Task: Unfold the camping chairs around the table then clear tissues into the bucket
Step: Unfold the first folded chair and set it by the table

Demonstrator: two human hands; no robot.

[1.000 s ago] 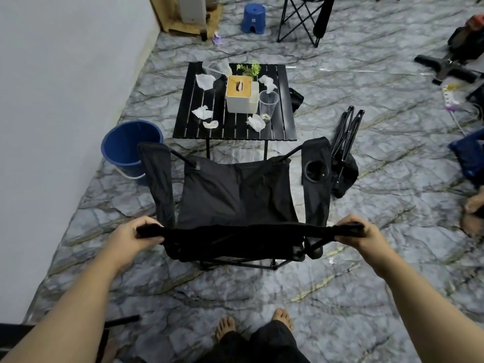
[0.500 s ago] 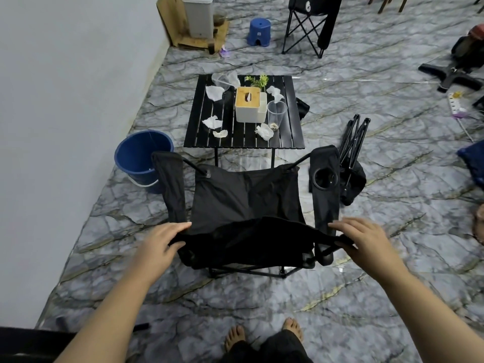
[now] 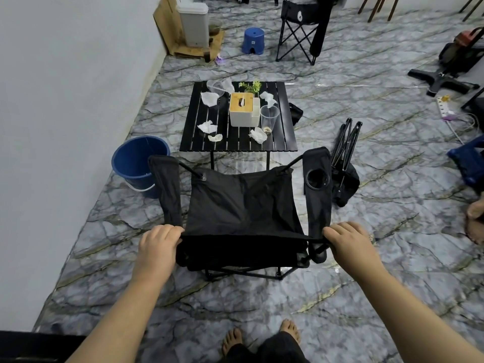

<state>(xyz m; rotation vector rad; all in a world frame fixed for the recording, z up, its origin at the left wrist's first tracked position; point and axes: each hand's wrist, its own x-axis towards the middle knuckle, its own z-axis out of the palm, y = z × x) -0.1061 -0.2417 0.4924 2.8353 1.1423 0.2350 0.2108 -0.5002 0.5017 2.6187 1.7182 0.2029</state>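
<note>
Both my arms reach forward and down, forearms bare. My left hand [image 3: 158, 244] curls over the left corner of the backrest top on the open camping chair [image 3: 242, 205], fingers wrapped on the black fabric. My right hand [image 3: 345, 241] grips the right corner the same way, so the two hands sit well apart with the backrest stretched between them. The chair stands open on its frame, seat facing away from me, cup-holder armrest on the right.

Just past the chair stands the black slatted table [image 3: 284, 121]. On it lie crumpled tissues [image 3: 208, 126], spread around a tissue box [image 3: 242, 108] with a wooden lid, and a clear plastic cup [image 3: 269, 119] stands beside the box. A blue bucket [image 3: 136, 158] sits on the floor left of the table, near the white wall [image 3: 65, 100] and just beside the chair's left armrest.

A folded chair [image 3: 344, 158] lies on the floor to the right of the table. Farther back another open chair [image 3: 301, 30] stands near a small blue stool [image 3: 253, 40]. The floor [image 3: 392, 271] is grey marble-patterned, glossy. My bare feet show at the bottom edge.
</note>
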